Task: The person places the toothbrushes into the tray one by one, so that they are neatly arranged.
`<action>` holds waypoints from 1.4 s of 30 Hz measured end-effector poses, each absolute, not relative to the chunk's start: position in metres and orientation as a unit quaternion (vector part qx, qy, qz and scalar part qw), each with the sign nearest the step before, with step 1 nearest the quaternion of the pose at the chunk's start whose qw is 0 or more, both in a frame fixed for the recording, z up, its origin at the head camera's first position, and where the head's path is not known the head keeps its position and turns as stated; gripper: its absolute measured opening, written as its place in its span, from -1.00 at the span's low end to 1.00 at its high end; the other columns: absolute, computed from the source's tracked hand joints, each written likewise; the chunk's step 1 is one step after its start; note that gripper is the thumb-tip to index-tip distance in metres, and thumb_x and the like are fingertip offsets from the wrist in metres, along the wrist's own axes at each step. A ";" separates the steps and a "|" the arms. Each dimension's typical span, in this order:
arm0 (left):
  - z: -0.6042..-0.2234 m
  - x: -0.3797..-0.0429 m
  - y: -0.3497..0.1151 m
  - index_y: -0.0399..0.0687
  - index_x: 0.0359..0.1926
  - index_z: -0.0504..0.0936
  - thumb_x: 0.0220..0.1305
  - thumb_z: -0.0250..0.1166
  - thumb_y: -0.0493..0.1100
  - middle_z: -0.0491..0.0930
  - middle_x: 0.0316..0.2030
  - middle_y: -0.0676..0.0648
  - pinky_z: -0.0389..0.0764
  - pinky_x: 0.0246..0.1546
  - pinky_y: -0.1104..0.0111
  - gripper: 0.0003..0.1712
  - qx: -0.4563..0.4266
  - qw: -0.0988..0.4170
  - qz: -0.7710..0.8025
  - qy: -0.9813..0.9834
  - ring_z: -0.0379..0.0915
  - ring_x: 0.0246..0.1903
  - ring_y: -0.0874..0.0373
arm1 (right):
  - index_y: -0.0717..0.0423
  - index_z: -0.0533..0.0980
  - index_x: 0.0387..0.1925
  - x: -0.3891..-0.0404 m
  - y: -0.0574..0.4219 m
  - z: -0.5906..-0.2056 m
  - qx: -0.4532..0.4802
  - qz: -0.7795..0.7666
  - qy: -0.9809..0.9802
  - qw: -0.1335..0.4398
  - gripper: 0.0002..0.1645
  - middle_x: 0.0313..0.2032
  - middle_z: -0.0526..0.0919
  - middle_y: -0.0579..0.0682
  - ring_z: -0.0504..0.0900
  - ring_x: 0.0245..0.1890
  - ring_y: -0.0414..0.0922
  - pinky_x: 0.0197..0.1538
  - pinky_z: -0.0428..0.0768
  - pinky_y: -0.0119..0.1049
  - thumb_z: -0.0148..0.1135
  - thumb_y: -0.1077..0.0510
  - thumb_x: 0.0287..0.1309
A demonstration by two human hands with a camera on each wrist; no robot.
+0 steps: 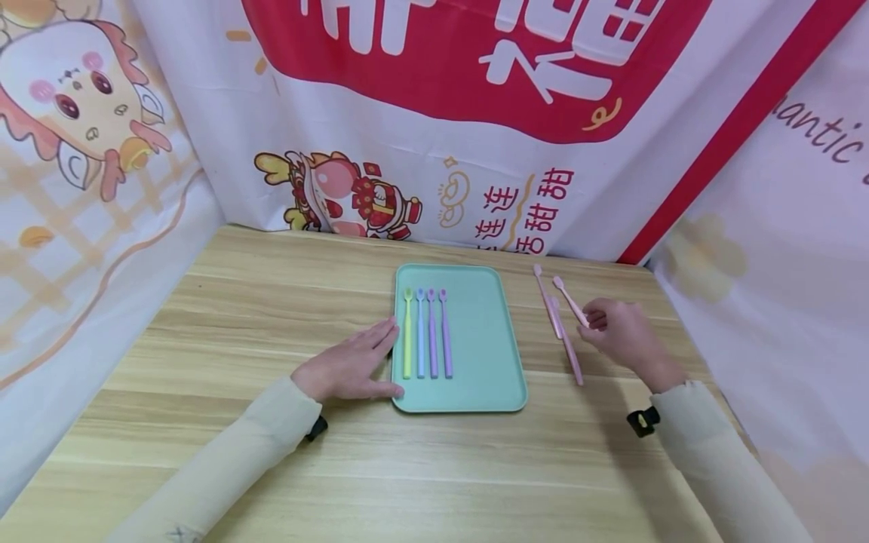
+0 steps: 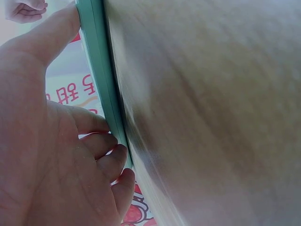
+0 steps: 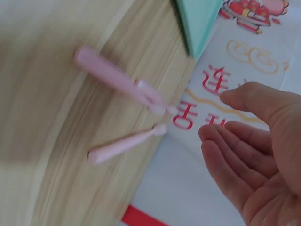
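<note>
My left hand (image 1: 349,363) rests along the left edge of a mint green tray (image 1: 482,339), thumb and fingers spread against its rim (image 2: 104,75). On the tray lie a yellow toothbrush (image 1: 407,335), a blue toothbrush (image 1: 421,335) and two purple toothbrushes (image 1: 446,335), side by side with heads to the back. Right of the tray, my right hand (image 1: 624,335) is just beside the handle end of a pale pink toothbrush (image 1: 572,303). In the right wrist view a gap shows between thumb and fingers, with nothing held.
Another pale pink toothbrush (image 1: 547,302) and a darker pink toothbrush (image 1: 572,354) lie overlapping on the wooden table (image 1: 285,294), left of my right hand. A printed curtain (image 1: 421,98) hangs behind the table, and cloth walls stand on both sides.
</note>
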State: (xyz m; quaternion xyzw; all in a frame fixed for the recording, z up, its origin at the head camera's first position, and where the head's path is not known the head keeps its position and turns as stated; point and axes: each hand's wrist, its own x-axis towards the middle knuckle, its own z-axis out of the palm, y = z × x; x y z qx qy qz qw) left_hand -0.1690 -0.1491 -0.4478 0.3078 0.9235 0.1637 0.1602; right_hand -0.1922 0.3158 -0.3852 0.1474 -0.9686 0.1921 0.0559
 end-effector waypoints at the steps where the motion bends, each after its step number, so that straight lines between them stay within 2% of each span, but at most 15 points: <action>1: -0.448 -0.169 -0.149 -0.33 0.67 -0.10 0.38 0.28 0.43 -0.20 0.71 -0.30 0.02 0.69 -0.08 0.29 0.308 0.160 0.164 0.923 -0.22 0.71 -0.19 | 0.46 0.67 -0.12 -0.194 0.319 -0.385 0.154 0.184 -0.969 0.061 -0.70 -0.25 0.81 0.34 0.83 -0.26 0.16 -0.15 0.82 0.06 0.46 0.29 0.19; 12: -0.447 -0.169 -0.150 -0.35 0.67 -0.10 0.39 0.27 0.42 -0.19 0.70 -0.31 0.03 0.68 -0.09 0.28 0.309 0.158 0.166 0.923 -0.21 0.70 -0.21 | 0.41 0.69 -0.21 -0.215 0.346 -0.392 0.177 0.129 -0.972 0.080 -0.73 -0.33 0.80 0.26 0.81 -0.32 0.13 -0.16 0.80 0.08 0.49 0.30 0.06; 21: -0.446 -0.168 -0.149 -0.33 0.68 -0.10 0.39 0.27 0.43 -0.20 0.71 -0.30 0.03 0.69 -0.08 0.28 0.308 0.160 0.167 0.923 -0.22 0.71 -0.19 | 0.47 0.66 -0.10 -0.229 0.359 -0.410 0.122 0.138 -0.983 -0.006 -0.66 -0.25 0.78 0.31 0.76 -0.21 0.16 -0.04 0.77 0.12 0.44 0.26 0.18; 25: -0.447 -0.168 -0.149 -0.33 0.68 -0.10 0.38 0.28 0.43 -0.20 0.71 -0.29 0.03 0.69 -0.08 0.29 0.306 0.161 0.165 0.924 -0.22 0.71 -0.19 | 0.46 0.66 -0.08 -0.231 0.361 -0.418 0.104 0.146 -0.983 -0.023 -0.67 -0.23 0.78 0.30 0.75 -0.19 0.14 -0.04 0.77 0.11 0.44 0.26 0.20; 34: -0.449 -0.170 -0.149 -0.30 0.68 -0.12 0.37 0.27 0.45 -0.22 0.71 -0.27 0.01 0.69 -0.07 0.30 0.301 0.165 0.163 0.925 -0.24 0.71 -0.17 | 0.41 0.69 -0.11 -0.230 0.363 -0.429 0.085 0.140 -0.986 -0.043 -0.71 -0.28 0.78 0.22 0.72 -0.28 0.03 -0.15 0.77 -0.02 0.45 0.24 0.22; 42: -0.448 -0.169 -0.149 -0.31 0.68 -0.11 0.38 0.27 0.44 -0.21 0.71 -0.28 0.02 0.69 -0.08 0.29 0.303 0.162 0.165 0.925 -0.23 0.71 -0.18 | 0.32 0.71 -0.20 -0.232 0.365 -0.439 0.066 0.134 -0.987 -0.054 -0.83 -0.32 0.79 0.17 0.71 -0.36 -0.06 -0.29 0.75 -0.18 0.40 0.23 0.27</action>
